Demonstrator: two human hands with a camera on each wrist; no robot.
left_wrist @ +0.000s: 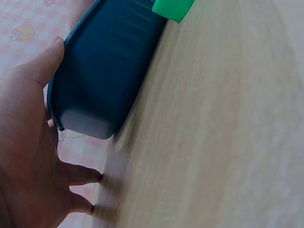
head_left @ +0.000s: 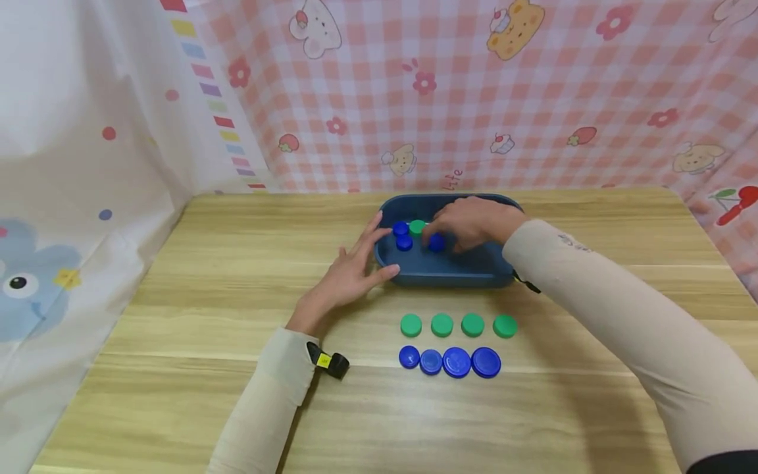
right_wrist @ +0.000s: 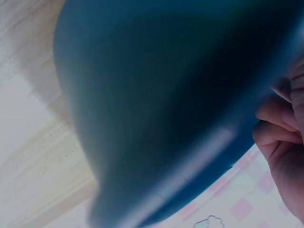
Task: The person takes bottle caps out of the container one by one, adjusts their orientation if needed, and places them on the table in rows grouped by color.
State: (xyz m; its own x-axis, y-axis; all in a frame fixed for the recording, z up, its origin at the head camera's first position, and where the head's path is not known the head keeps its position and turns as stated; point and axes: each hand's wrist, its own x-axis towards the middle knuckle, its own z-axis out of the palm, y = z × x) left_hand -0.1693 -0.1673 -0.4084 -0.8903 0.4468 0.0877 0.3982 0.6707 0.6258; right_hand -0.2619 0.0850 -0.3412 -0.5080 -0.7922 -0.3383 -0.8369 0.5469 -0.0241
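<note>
Perhaps the right hand, its grip unclear, could scatter the caps in the upper-centre tray by brushing them; the left hand spreads beside its rim.

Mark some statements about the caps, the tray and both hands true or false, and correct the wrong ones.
1. Four green caps lie in a row on the table, in front of the tray. True.
2. The row of blue caps on the table counts six. False: it counts four.
3. The right hand reaches into the tray. True.
4. The left hand lies flat on the table, away from the tray. False: it touches the tray's left end.
5. Only blue caps can be seen in the tray. False: a green one is there too.
6. In the table rows, the green caps are farther from the person than the blue ones. True.
</note>
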